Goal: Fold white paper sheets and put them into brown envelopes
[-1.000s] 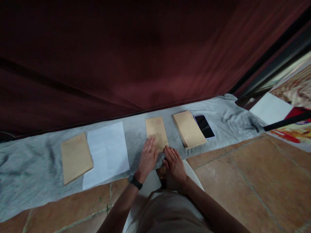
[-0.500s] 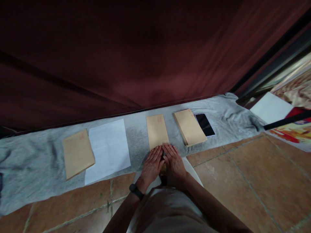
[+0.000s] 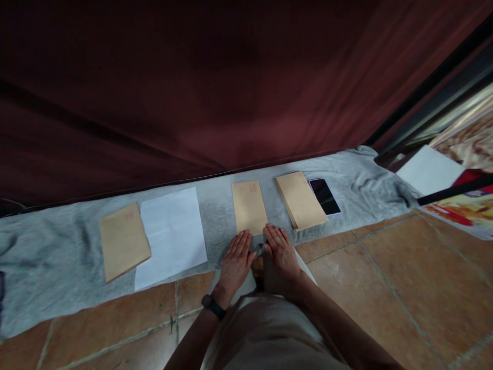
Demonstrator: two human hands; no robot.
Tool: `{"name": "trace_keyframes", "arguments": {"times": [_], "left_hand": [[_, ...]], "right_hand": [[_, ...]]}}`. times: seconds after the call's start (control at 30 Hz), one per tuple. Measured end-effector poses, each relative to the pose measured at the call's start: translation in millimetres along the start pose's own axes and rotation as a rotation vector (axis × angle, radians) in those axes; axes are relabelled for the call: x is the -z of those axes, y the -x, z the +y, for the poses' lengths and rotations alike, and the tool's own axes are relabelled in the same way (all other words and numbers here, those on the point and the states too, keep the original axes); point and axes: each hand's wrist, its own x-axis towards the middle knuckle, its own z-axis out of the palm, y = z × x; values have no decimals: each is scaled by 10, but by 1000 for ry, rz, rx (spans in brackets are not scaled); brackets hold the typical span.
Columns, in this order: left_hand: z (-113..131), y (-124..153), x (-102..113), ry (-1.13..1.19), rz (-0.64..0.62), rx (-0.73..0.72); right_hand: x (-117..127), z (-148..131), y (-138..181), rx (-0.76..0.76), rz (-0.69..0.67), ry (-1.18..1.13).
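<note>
A single brown envelope (image 3: 248,206) lies lengthwise on the grey cloth (image 3: 57,257) right in front of me. My left hand (image 3: 236,259) rests flat at its near left corner, fingers stretched out, a black watch on the wrist. My right hand (image 3: 282,250) lies flat at the near right corner, fingers out too. Both hands touch the envelope's near edge and hold nothing.
To the right lie a stack of brown envelopes (image 3: 300,200) and a black phone (image 3: 324,196). To the left are a white sheet (image 3: 171,235) and another brown envelope (image 3: 124,240). A dark red curtain (image 3: 192,92) hangs behind; tiled floor (image 3: 404,288) lies on the near side.
My left hand has slid back from on top of the envelope to its near edge. Both hands came together, then parted slightly to the envelope's two near corners.
</note>
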Motion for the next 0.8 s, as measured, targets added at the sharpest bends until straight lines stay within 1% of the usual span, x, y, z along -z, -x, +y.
{"name": "trace_keyframes", "arguments": {"times": [0.1,0.23,0.33,0.4,0.5,0.6,0.7,0.77,0.8], "left_hand": [[13,8,-6,-19,24,35],[72,-23,-59,-34,53,76],[113,-53,-89,-30,60,90],[130,-70,-89,-28,57,87],[151,-93,-63,-24,57,89],[175,-121,-22,-20,68,112],[208,-164,28,-23,72,144],[236,-211,73,-28,76,165],[251,-241,101,-30,83,180]], "right_hand": [[-1,0,-33,-82,21,19],[-41,-36,-176,-255,88,46],[-76,-36,-314,-324,154,28],[-93,-9,-396,-356,179,-28],[-104,61,-491,-407,221,-213],[-97,111,-549,-449,241,-553],[-63,84,-582,-518,177,-843],[-8,18,-602,-539,128,-948],[35,-27,-616,-526,116,-965]]}}
